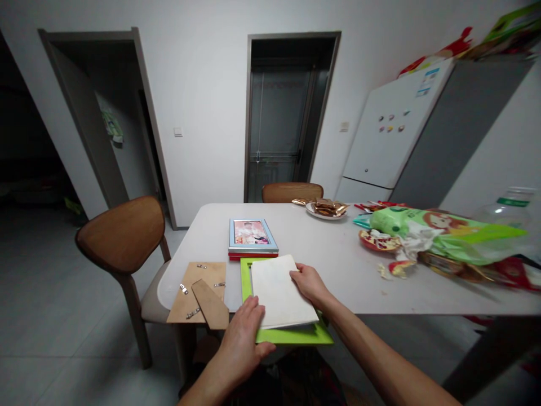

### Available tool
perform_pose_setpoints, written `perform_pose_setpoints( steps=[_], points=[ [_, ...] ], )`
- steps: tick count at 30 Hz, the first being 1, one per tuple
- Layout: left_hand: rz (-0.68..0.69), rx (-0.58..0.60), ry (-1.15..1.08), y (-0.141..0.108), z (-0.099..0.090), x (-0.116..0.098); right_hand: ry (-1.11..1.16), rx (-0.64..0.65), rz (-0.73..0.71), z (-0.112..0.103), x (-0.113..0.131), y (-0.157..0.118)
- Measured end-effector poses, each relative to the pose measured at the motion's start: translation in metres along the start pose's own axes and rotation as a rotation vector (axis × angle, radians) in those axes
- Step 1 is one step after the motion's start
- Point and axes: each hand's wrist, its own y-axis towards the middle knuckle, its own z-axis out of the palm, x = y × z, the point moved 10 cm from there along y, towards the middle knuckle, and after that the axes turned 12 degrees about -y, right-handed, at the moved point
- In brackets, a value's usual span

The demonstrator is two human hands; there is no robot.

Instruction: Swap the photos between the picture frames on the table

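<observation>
Right grip on card, left grip wide, green frame beneath, packets on plate

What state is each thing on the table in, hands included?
White sheet, askew over the green frame
Green frame, partly covered, overhanging the table edge
Left hand, spread at the white sheet's left edge
Right hand, gripping the white sheet's right edge
Backing board, beside the green frame, its stand uppermost
Blue frame, face up, stacked above red
Plate, bearing gold packets
Pomegranate, broken open, seeds showing
</observation>
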Motion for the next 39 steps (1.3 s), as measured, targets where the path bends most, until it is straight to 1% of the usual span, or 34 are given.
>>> perform_pose_setpoints(
  steps=[3, 5, 8, 11, 13, 16, 20, 22, 23, 25, 26, 27, 29, 30, 31, 33, 35, 37, 39],
  points=[
    [0.001, 0.014, 0.009, 0.000, 0.000, -0.001, -0.031, -0.007, -0.017, 0.001, 0.005, -0.003],
    [-0.006, 0.039, 0.025, 0.000, 0.000, -0.005, -0.125, -0.035, -0.052, 0.000, 0.010, -0.004],
    [-0.019, 0.098, 0.072, -0.001, 0.001, -0.015, -0.390, -0.087, -0.121, -0.002, 0.021, -0.005],
    [-0.034, 0.139, 0.120, -0.002, 0.001, -0.022, -0.662, -0.130, -0.131, -0.004, 0.026, -0.010],
    [-0.042, 0.156, 0.142, -0.002, 0.000, -0.023, -0.786, -0.167, -0.134, -0.004, 0.028, -0.014],
    [-0.041, 0.178, 0.162, -0.001, 0.002, -0.025, -0.885, -0.209, -0.143, -0.002, 0.028, -0.021],
    [-0.029, 0.186, 0.155, -0.002, 0.005, -0.028, -0.899, -0.203, -0.132, 0.003, 0.023, -0.023],
    [-0.014, 0.170, 0.128, -0.005, -0.003, -0.028, -0.884, -0.188, -0.123, 0.003, 0.021, -0.022],
    [-0.002, 0.149, 0.118, -0.007, -0.011, -0.027, -0.870, -0.190, -0.126, 0.003, 0.022, -0.022],
    [0.009, 0.079, 0.131, -0.013, -0.038, -0.018, -0.816, -0.205, -0.177, 0.004, 0.034, -0.024],
    [-0.006, 0.032, 0.165, -0.017, -0.056, -0.009, -0.775, -0.205, -0.225, 0.008, 0.045, -0.027],
    [-0.045, -0.010, 0.211, -0.022, -0.073, 0.004, -0.730, -0.193, -0.289, 0.015, 0.058, -0.031],
    [-0.166, -0.088, 0.336, -0.031, -0.105, 0.038, -0.641, -0.132, -0.427, 0.037, 0.088, -0.045],
    [-0.240, -0.127, 0.396, -0.036, -0.118, 0.055, -0.610, -0.089, -0.499, 0.051, 0.104, -0.054],
    [-0.288, -0.150, 0.436, -0.040, -0.127, 0.070, -0.593, -0.041, -0.550, 0.067, 0.118, -0.064],
    [-0.317, -0.168, 0.470, -0.044, -0.134, 0.089, -0.598, 0.054, -0.658, 0.100, 0.143, -0.084],
    [-0.314, -0.175, 0.481, -0.045, -0.133, 0.096, -0.638, 0.114, -0.700, 0.127, 0.156, -0.097],
    [-0.313, -0.186, 0.484, -0.044, -0.132, 0.097, -0.668, 0.140, -0.712, 0.144, 0.161, -0.102],
    [-0.308, -0.202, 0.465, -0.042, -0.133, 0.091, -0.648, 0.139, -0.707, 0.148, 0.162, -0.101]
  ],
)
